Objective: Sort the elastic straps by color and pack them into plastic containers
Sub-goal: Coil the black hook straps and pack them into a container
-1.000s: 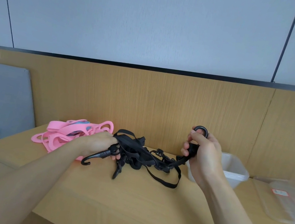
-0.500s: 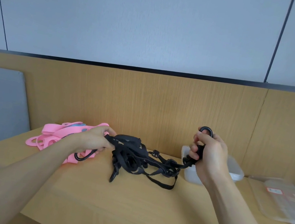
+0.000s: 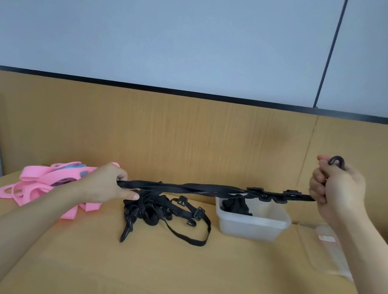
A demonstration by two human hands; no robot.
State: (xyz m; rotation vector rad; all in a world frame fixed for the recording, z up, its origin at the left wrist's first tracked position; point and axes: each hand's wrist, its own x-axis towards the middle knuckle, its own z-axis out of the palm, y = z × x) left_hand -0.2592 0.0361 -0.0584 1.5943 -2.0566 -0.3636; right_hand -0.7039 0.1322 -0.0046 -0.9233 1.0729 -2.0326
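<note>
A black elastic strap [image 3: 195, 190] is stretched taut between my hands above the table. My left hand [image 3: 105, 185] grips its left end, and my right hand [image 3: 335, 190] grips its right end, where a black hook sticks up from my fist. Under the strap lies a tangle of black straps [image 3: 160, 212] with hooks and buckles. A heap of pink straps [image 3: 51, 182] lies behind my left forearm. A clear plastic container [image 3: 252, 222] stands right of the tangle, with a black strap bundled inside.
Clear plastic lids [image 3: 330, 248] lie on the wooden table [image 3: 165, 271] to the right, with another container edge at the far right. A wooden wall panel rises behind. A grey cushion is at the far left.
My hands have pulled apart, the right one moving far to the right. The black strap came out of the tangle and now runs straight between them.
</note>
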